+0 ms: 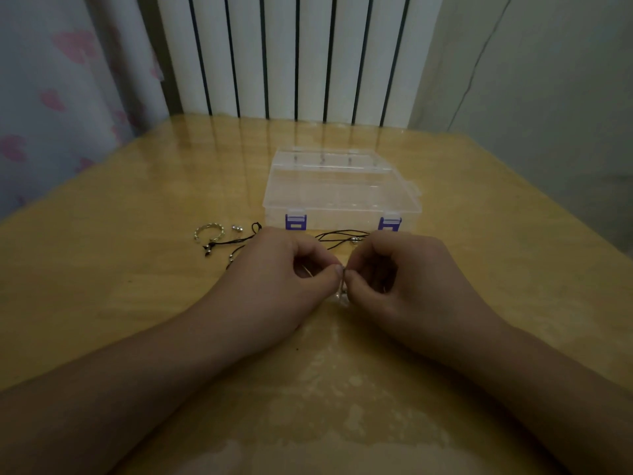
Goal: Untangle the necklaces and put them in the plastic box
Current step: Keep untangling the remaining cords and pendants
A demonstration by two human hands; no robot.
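Clear plastic formed the box (339, 190), which sat closed on the yellow wooden table (137, 303) with two purple latches (296, 222) facing the person. The lid was down and both latches appeared fastened.

The left hand (274, 279) and the right hand (404, 279) met in front of the box, above the table. Each hand had its thumb and forefinger curled together, and between them they pinched a small silver piece (342, 286) of a necklace. What kind of piece it was could not be told.

Black cord (339, 234) ran from behind the hands toward the box front, carrying a small silver bead (354, 240). More black cord (236, 240) trailed out to the left of the left hand, with small metal fittings on it.

A twisted silver ring (208, 232) lay on the table at the far left end of that cord, well apart from the hands. A small silver item (236, 228) lay just beside it.
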